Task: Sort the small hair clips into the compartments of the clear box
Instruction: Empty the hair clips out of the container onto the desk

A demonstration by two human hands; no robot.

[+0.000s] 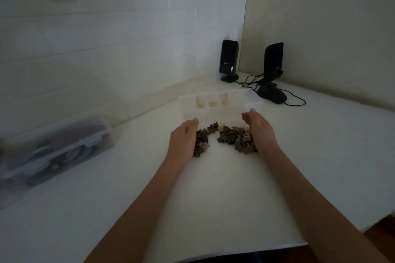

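A loose pile of small hair clips [227, 136], mostly dark brown with a pale yellow one near the top, lies on the white table just in front of the clear box [243, 103]. The box is open, with dividers and some yellowish clips in its left compartments. My left hand [183, 141] stands on edge against the left side of the pile, fingers together and slightly curved. On the right side my right hand [260, 132] cups the pile the same way. Neither hand grips a clip.
A clear latched storage box [57, 147] holding round coloured items sits at the left. Two black speakers [229, 60] [272, 70] with cables stand in the back corner behind the clear box. The table edge runs along the right and near side.
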